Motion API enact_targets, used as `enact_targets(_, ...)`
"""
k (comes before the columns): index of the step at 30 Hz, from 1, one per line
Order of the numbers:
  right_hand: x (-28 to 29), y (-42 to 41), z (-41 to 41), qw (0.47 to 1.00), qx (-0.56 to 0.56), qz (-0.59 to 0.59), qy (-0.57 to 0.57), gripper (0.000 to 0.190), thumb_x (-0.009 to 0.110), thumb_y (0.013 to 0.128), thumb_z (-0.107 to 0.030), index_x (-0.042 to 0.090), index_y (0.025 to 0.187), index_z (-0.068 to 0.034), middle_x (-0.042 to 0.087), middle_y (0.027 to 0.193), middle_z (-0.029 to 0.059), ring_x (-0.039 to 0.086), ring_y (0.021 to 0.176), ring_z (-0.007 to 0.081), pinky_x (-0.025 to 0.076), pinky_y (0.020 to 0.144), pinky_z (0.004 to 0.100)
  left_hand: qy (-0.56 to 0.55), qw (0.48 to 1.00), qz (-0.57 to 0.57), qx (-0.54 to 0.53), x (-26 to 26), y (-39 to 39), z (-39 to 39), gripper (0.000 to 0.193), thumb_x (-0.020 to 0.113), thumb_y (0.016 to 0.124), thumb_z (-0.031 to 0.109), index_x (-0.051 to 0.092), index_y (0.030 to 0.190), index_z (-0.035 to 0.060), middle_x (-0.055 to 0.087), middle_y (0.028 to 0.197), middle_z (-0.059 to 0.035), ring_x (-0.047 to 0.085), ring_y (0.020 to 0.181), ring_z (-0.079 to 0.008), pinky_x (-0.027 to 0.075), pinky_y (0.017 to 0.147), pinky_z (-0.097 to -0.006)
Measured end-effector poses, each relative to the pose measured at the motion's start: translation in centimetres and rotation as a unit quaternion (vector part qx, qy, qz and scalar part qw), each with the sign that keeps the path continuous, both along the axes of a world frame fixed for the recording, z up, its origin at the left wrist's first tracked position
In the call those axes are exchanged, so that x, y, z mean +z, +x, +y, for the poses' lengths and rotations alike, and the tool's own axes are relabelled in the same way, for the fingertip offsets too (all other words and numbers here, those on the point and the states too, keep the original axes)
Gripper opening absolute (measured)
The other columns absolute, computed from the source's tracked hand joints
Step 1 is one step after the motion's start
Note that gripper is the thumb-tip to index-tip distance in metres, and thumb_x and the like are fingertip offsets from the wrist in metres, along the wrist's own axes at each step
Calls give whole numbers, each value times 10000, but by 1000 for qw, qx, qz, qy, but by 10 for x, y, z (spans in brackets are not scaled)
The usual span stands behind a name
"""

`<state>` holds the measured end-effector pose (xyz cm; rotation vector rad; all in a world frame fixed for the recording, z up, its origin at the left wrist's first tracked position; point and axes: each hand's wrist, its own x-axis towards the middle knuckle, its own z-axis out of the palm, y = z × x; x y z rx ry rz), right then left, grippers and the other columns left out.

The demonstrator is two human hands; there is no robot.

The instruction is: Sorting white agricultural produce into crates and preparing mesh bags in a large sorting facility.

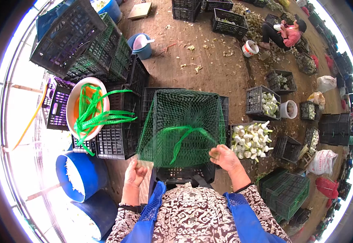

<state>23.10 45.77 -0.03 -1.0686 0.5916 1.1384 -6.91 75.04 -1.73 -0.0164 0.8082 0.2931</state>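
A green mesh net [188, 106] is spread over a black plastic crate [185, 176] in front of me, its near edge stretched between my two hands. My left hand [136, 173] pinches the net's near left corner. On the other side, my right hand [225, 158] has its fingers at the net's right edge; the fingertips are slightly blurred. A bright green mesh strip lies in the middle of the net, with a loose tail hanging down. More bright green mesh strips [97, 118] hang over a white basin [103, 88] at the left.
Crates of garlic bulbs [250, 139] stand at the right. Stacked black crates [115, 139], blue barrels [94, 173] and a blue bucket [143, 51] are at the left. A seated person [288, 33] in pink works at the upper right, beside a white bucket [249, 49].
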Motion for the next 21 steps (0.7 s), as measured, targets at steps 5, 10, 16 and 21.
enact_targets(5,-7,-9,-19,945,-148,158,245,222,544,941,-306,479,777,-171,422,621,-70,424,468,105,333,423,224,86,987,107,85,21,30,-10,221,496,962,304,585,839,144,602,733,-14,612,798,-220,482,912,-489)
enact_targets(10,-22,-37,-16,878,223,-319,-280,306,685,811,-310,589,956,-58,592,733,42,534,578,154,439,527,292,-46,997,-53,17,18,21,-11,243,530,951,339,553,787,161,326,538,81,277,399,-63,214,385,-196)
enact_targets(16,-36,-29,-4,747,425,-389,-332,520,602,812,-477,643,1025,-5,642,992,260,610,972,394,471,849,439,214,893,201,-342,2,-14,-41,93,582,903,226,543,854,156,457,591,45,397,459,-82,294,397,-221)
enact_targets(21,-31,-33,-4,761,420,-402,-286,452,551,857,-457,622,1106,-87,648,1016,222,605,997,377,470,844,438,27,966,230,-113,-29,-47,-68,170,586,903,284,537,789,168,450,564,34,427,484,-130,327,446,-267)
